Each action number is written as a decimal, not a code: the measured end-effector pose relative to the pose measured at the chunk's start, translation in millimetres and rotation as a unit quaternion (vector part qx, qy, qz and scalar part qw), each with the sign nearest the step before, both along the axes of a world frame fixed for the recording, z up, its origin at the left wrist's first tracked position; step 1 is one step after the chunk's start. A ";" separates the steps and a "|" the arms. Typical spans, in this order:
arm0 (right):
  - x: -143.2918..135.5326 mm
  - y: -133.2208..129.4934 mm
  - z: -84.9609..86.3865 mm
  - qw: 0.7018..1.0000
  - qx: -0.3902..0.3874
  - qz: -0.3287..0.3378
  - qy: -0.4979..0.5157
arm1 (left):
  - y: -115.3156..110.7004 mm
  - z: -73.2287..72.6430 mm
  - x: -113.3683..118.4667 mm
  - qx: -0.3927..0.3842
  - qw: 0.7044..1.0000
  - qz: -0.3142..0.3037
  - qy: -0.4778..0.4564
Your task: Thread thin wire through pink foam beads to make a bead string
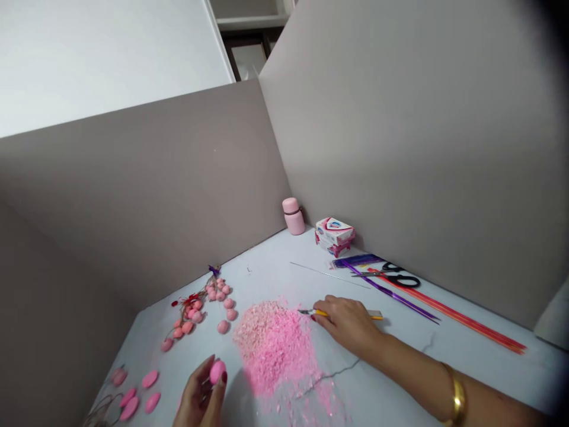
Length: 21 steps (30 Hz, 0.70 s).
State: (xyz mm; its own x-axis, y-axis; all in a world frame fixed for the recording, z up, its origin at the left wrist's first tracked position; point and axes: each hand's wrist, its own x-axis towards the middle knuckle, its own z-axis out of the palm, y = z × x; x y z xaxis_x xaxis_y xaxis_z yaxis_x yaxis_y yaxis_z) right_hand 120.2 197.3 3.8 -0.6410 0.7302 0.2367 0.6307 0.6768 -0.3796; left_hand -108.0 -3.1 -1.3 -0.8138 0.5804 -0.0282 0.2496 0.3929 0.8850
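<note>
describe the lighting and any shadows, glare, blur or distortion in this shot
Head view: soft light, a faint shadow on the table right of the left hand; head view: small glint on the bracelet, no strong glare; head view: dark, blurry right edge, with walls leaning as in a wide-angle shot
</note>
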 end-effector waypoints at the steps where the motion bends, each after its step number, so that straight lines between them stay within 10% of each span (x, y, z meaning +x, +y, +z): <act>1: 0.0 0.4 -0.2 1.000 0.001 -0.002 -0.003 | 3.3 3.6 -8.3 -0.010 1.000 -0.016 0.013; 9: 0.7 3.0 0.6 1.000 0.005 -0.008 -0.004 | 30.9 10.2 -42.1 -0.051 0.994 -0.081 0.058; 21: 5.2 11.0 0.4 1.000 0.005 -0.018 -0.019 | 10.9 1.8 -38.4 -0.022 0.996 -0.075 0.036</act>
